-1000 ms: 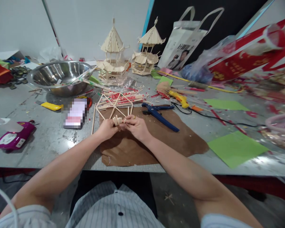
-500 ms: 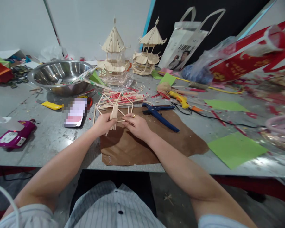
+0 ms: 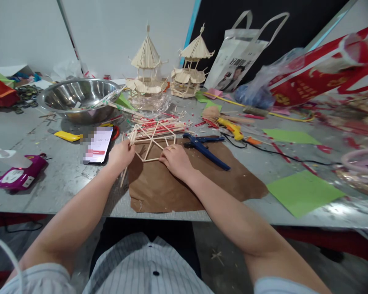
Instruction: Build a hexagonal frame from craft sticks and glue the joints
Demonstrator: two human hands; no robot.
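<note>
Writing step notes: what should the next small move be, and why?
Probably lay the sticks down left of the hexagonal stick frame. They occupy the left hand, while the right hand has its fingers at the frame's near-right corner; a freed left hand could help steady it.

sticks [image 3: 124, 176]: partly hidden by left hand [image 3: 122, 155] | red bag [image 3: 309, 75]: cut off right

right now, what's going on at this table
A person's left hand grips a bundle of thin sticks beside a hexagonal stick frame, while the right hand touches the frame's near right corner. The frame is partly over a brown sheet, with red-marked sticks just behind. Two stick pavilions stand at the back.
</note>
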